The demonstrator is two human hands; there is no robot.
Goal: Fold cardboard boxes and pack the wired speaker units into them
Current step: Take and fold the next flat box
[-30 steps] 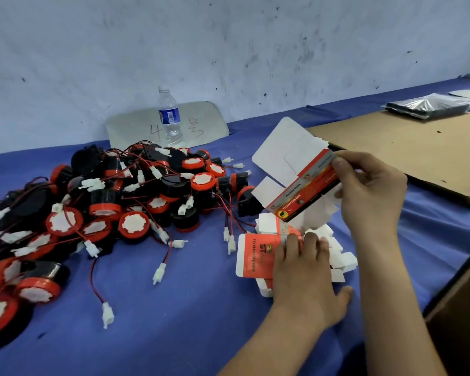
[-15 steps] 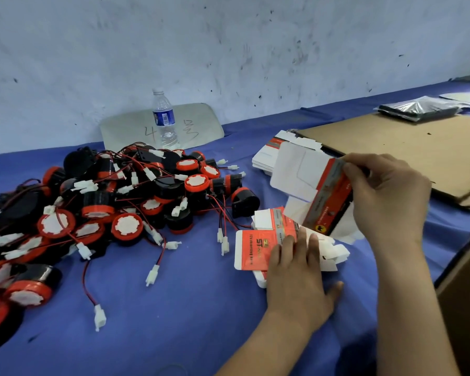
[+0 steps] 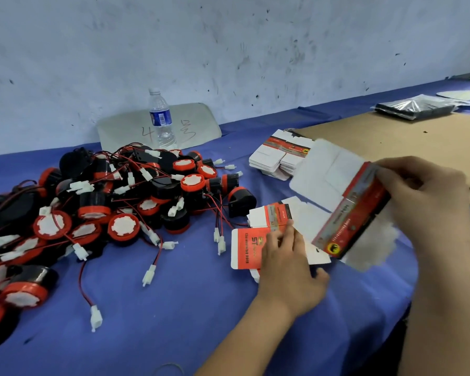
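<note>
My right hand point(image 3: 423, 202) grips a flat red-and-white cardboard box blank point(image 3: 345, 213), tilted above the table with its white flaps up and to the left. Straight fingers of my left hand point(image 3: 285, 261) press down on a small pile of flat red box blanks point(image 3: 247, 251) lying on the blue cloth. A heap of black-and-red wired speaker units point(image 3: 114, 207) with white connectors fills the left of the table. A second stack of flat box blanks point(image 3: 277, 156) sits farther back.
A water bottle point(image 3: 160, 120) stands by the wall in front of a grey board point(image 3: 201, 120). A large brown cardboard sheet point(image 3: 407, 137) covers the right of the table, with a dark plastic-wrapped pack point(image 3: 415, 107) behind it. The table's blue edge curves near my right forearm.
My right hand has swung the held box blank down and to the right, closer to the pile. My left hand stays on the pile. The camera has shifted, revealing the rear stack.
</note>
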